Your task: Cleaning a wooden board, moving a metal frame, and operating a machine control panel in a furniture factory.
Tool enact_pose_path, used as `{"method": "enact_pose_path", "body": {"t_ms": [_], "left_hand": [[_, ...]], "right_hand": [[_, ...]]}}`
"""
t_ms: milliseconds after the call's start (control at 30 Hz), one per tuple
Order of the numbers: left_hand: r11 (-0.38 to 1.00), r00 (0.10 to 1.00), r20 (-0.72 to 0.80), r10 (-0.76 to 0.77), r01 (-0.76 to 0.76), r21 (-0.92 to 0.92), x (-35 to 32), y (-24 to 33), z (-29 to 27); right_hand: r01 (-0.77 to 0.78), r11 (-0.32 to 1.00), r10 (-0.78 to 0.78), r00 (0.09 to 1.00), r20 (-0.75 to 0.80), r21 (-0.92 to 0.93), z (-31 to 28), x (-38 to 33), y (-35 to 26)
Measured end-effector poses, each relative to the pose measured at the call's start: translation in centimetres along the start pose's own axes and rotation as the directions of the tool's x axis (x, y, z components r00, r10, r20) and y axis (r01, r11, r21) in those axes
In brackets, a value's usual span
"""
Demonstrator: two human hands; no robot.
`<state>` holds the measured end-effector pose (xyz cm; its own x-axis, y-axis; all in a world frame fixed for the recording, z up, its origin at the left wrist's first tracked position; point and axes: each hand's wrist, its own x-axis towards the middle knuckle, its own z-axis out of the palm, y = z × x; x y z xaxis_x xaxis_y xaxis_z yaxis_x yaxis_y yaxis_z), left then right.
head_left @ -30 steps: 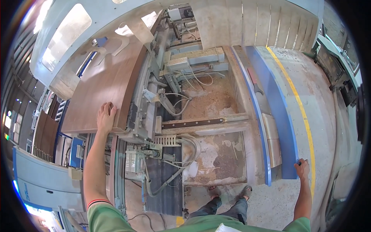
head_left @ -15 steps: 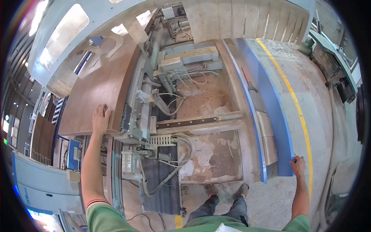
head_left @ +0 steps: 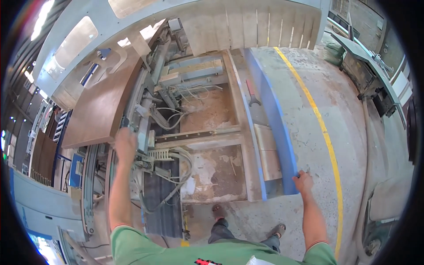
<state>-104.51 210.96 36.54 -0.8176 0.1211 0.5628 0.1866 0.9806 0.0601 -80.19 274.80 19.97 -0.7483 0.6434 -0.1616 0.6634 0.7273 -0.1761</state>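
A thick brown wooden panel (head_left: 99,104) lies on the machine bed at the left. My left hand (head_left: 126,140) is at its near right corner, smeared by motion, so its fingers are unclear and I cannot tell whether it touches the wood. To the right, my right hand (head_left: 303,181) is closed at the near end of a long blue metal guard (head_left: 276,117). A small dark thing shows between its thumb and fingers, too small to name.
Hoses and a cable chain (head_left: 159,154) run beside the machine rail. A red-handled wrench (head_left: 252,95) and pale boards (head_left: 267,152) lie in the channel by the guard. A yellow floor line (head_left: 316,110) runs farther right. A dark machine table (head_left: 357,62) stands at the far right.
My left hand has moved off the top of the brown panel to its near corner. My view and body have shifted right, and my feet have stepped apart. The right hand stays at the guard's end.
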Motion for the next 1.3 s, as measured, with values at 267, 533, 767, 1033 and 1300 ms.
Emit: {"method": "enact_pose_path", "body": {"t_ms": [267, 533, 767, 1033, 1300], "left_hand": [[0.772, 0.779, 0.576, 0.25, 0.199, -0.604, -28.2, 43.8, 2.2], [0.625, 0.593, 0.608, 0.528, 0.213, -0.751, -27.7, 71.7, -0.1], [0.656, 0.566, 0.697, 0.44, 0.327, -0.68, -28.1, 81.6, 11.8], [0.669, 0.356, 0.714, 0.602, 0.263, -0.695, -24.1, 92.2, 22.6], [0.671, 0.514, 0.619, 0.594, 0.107, -0.733, 7.5, 110.1, 33.6]], "right_hand": [[0.412, 0.772, -0.493, 0.869, 0.047, 0.483, 4.8, 5.6, 12.5], [-0.255, 0.692, -0.028, 0.925, 0.378, 0.675, 2.6, -0.8, 44.7], [-0.698, 0.518, 0.281, 0.685, 0.672, 0.495, 5.5, -6.6, 66.2], [-0.831, 0.388, 0.409, 0.543, 0.733, 0.398, -2.2, 11.8, 64.4], [-0.665, 0.382, 0.309, 0.746, 0.589, 0.642, -10.0, 42.4, 59.4]]}}
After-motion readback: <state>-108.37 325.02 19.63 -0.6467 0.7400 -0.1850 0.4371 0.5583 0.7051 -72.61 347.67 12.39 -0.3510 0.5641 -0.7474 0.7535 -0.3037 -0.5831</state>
